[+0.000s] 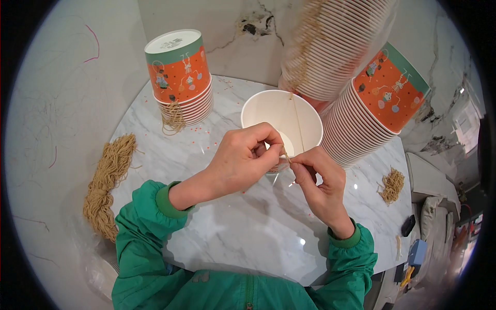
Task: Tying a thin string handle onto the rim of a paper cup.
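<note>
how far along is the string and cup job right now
Done, apparently: a short cup stack at the left with string hanging off it. In hand: both hands, left hand and right hand, pinch a string over the open white cup. Left: tall cup stack, string bundle.

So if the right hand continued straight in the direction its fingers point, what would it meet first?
Probably the left hand: the right hand points up-left, fingertips almost meeting over a thin tan string. Beyond stands the open white paper cup.
</note>
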A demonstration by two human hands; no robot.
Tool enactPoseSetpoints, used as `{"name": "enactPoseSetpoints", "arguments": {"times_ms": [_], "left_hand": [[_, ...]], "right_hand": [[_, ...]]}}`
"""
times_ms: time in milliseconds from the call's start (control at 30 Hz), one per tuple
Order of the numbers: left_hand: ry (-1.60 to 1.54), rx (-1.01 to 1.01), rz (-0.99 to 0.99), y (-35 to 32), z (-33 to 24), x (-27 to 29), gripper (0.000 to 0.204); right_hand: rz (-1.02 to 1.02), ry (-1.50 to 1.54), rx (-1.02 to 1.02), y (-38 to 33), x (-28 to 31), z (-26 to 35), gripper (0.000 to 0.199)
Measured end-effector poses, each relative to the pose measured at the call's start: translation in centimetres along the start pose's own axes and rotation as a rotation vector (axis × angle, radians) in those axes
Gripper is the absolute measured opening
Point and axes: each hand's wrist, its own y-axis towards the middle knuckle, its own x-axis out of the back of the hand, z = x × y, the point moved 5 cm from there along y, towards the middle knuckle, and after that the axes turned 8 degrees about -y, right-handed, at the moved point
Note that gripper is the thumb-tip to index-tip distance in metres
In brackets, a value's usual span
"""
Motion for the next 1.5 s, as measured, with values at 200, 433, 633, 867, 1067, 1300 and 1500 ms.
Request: {"name": "enactPoseSetpoints", "arguments": {"times_ms": [200,433,633,867,1067,1300,1500], "left_hand": [[0.044,-0.039,0.005,0.0,-0.1,0.0,0.003],[0.05,-0.1,-0.001,-0.1,-0.5,-0.1,0.003],[0.113,-0.224,0.012,-0.3,-0.8,-0.6,0.005],[0.222,-0.286,0.021,-0.4,-0.9,-0.6,0.006],[0.154,-0.217,0.076,-0.4,-1.1,-1.1,0.015],[0.113,-0.185,0.06,-0.3,-1.3,-1.5,0.013],[0.116,-0.32,0.042,0.1,-1.4,-1.8,0.008]], "right_hand": [[-0.037,0.025,-0.005,0.1,0.4,-0.2,0.007],[-0.059,0.275,-0.179,0.0,0.5,-1.6,0.002],[0.013,0.449,-0.352,-0.1,0.6,-1.5,0.006],[0.034,0.505,-0.363,-0.3,0.4,-1.8,0.006],[0.046,0.417,-0.277,0.0,0.5,-0.9,0.007],[0.047,0.49,-0.309,-0.1,0.9,-1.0,0.007],[0.052,0.5,-0.277,0.0,0.9,-1.0,0.008]]}}
